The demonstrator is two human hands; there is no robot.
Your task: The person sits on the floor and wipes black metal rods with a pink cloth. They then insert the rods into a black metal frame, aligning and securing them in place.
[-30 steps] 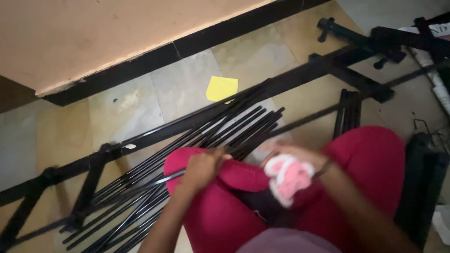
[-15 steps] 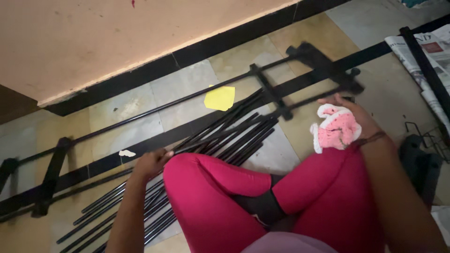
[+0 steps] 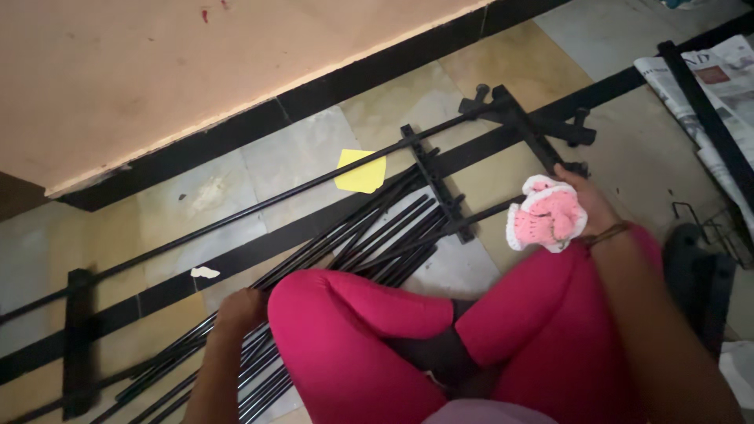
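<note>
Legs: crossed, pink trousers (image 3: 503, 345), seated on tiled floor (image 3: 290, 161).
L hand (image 3: 239, 308): near left, closed around black rods (image 3: 345, 251); bundle is laid diagonally under the knee.
R hand (image 3: 585, 200): mid right, pink-white cloth (image 3: 547, 216) gripped, held by the rack frame (image 3: 518, 126).
Far: yellow note (image 3: 361, 171), newspaper (image 3: 726, 86) far right.
Step (judged): rods steadied, frame wiped w/ cloth.
Next move: cloth pressed along a bar, rods kept still.

The person is wearing bright pink, close-fitting trousers (image 3: 542, 330) covering both legs, and a dark sock (image 3: 440, 353) is showing between them. A thin brown band (image 3: 609, 233) is circling the right wrist. Both forearms are showing bare, without sleeves.
</note>
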